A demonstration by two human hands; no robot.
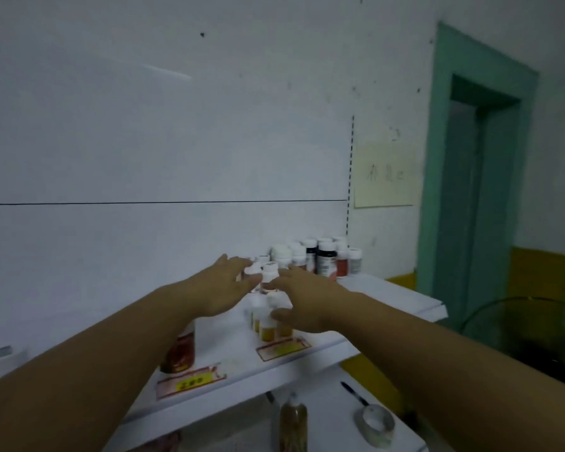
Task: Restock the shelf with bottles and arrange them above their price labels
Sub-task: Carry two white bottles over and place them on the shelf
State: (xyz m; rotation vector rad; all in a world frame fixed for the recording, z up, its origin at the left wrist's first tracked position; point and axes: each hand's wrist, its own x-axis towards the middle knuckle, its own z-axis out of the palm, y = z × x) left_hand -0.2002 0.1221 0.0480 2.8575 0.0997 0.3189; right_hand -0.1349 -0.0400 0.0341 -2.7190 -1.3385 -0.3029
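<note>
A white shelf (388, 298) holds small white-capped bottles. My left hand (222, 288) and my right hand (307, 301) reach in from either side of a row of small yellow-labelled bottles (268, 324). The fingers of both hands are spread and touch the bottles, one of which (269, 272) stands between the fingertips. Whether either hand grips a bottle is unclear. A red-brown bottle (180, 350) stands under my left forearm. Two price labels (190, 381) (282, 349) sit on the shelf's front edge. A cluster of bottles (320, 256) stands at the back right.
Below, a lower shelf carries a clear bottle of amber liquid (292, 422), a metal scoop (374, 419) and a pen. A round glass table (529, 334) stands at the right by a green door frame (437, 158). A paper note (384, 174) hangs on the wall.
</note>
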